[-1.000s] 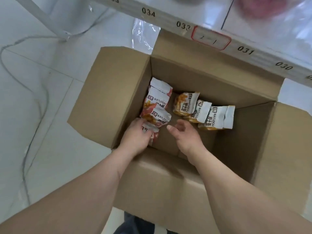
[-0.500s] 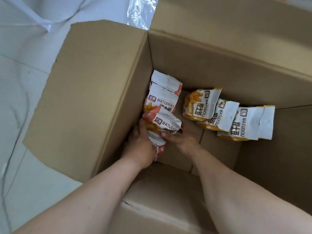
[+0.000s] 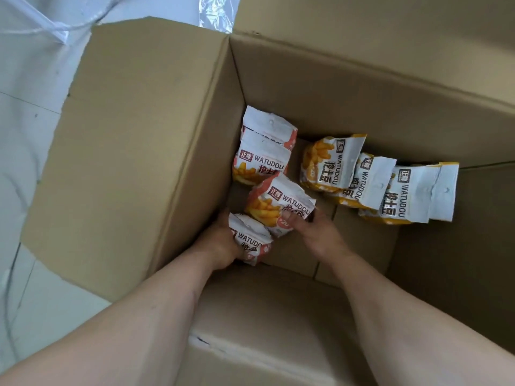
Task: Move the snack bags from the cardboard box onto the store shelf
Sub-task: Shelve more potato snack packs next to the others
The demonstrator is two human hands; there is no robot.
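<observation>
Both hands are reached down into the cardboard box (image 3: 156,151). A red-and-white snack bag (image 3: 249,239) is gripped by the left hand (image 3: 220,243), with the fingers curled under it and the thumb along its left edge. A second red bag (image 3: 278,204), lying just beyond the first, is pinched at its lower right corner by the fingertips of the right hand (image 3: 320,235); half a second ago that hand was only touching the bag's edge, and a second ago it was held open above the box floor.

Beyond the left hand, two more red bags (image 3: 262,160) are stacked against the box's left wall. Beyond and to the right of the right hand, a row of yellow bags (image 3: 376,182) is laid overlapping on the box floor, unmoved since the earlier frames.

The view has been brought closer to the box than a second ago: the numbered shelf edge seen then is out of frame. A crumpled plastic film (image 3: 217,12) is seen on the floor past the box's far left corner.
</observation>
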